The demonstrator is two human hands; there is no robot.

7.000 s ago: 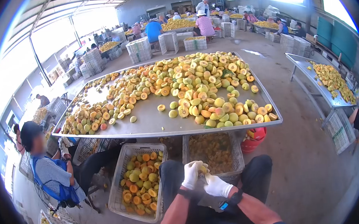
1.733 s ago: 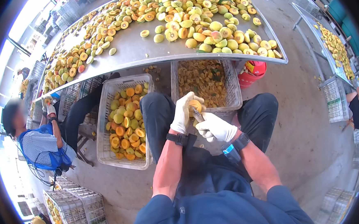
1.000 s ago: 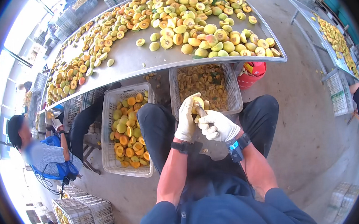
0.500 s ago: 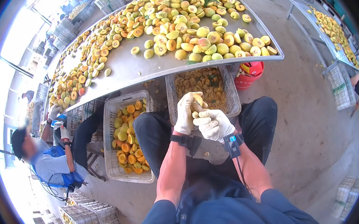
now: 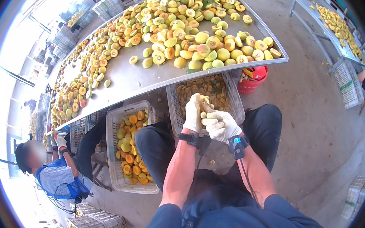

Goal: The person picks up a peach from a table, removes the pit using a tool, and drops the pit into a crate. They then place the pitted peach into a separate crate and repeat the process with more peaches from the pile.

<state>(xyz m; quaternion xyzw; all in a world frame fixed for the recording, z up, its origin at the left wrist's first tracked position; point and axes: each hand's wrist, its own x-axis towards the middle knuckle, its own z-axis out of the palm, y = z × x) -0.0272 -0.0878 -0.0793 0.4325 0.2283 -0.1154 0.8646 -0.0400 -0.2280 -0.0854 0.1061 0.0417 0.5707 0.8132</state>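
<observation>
Laden metal table (image 5: 120, 82), grey floor (image 5: 312, 118); left hand (image 5: 193, 113) cupping fruit (image 5: 206, 98), right hand (image 5: 222, 126) gripping tool (image 5: 207, 107).

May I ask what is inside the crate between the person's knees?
The crate holds small yellowish pieces and something green; the table, left hand, right hand and top pieces cover the rest.

Through my feed, the broad silvery metal surface (image 5: 118, 88) with its raised rim carries yellow-green and orange fruits (image 5: 177, 28), many halved, heaped thickly toward the far side and right. I see a few lying apart on bare metal, and a green leaf (image 5: 191, 71) by the near rim. On the grey floor (image 5: 310, 148) I see a pale plastic crate (image 5: 113, 160).
</observation>
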